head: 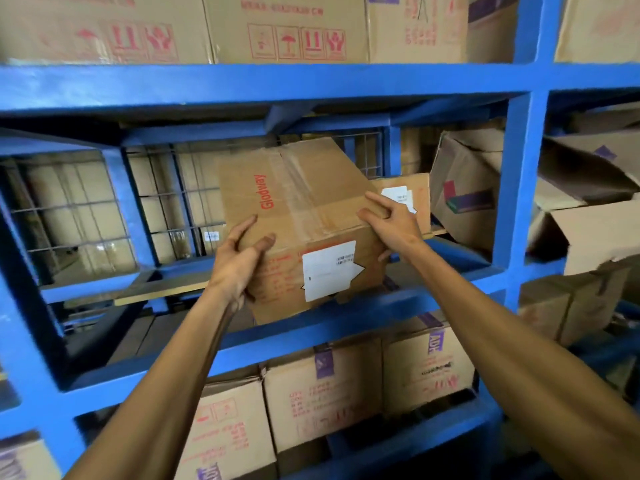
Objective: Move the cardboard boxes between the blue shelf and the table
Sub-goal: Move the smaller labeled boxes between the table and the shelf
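2 hands hold the taped cardboard box [304, 216] at the blue shelf [263, 83], middle bay. Your left hand [239, 261] curls round its 8 o'clock corner; your right hand [391, 223] clamps its 3 o'clock edge. Another labelled box [412, 188] lies behind at 2 o'clock.

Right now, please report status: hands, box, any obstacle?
Left hand and right hand both grip Glodway box. Box tilted at blue shelf edge. Labelled box close behind it.

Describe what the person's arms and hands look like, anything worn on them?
Both forearms are bare up to the frame edge: no sleeves show. The left hand and right hand wear no gloves, and no rings, watch or wristbands are visible.
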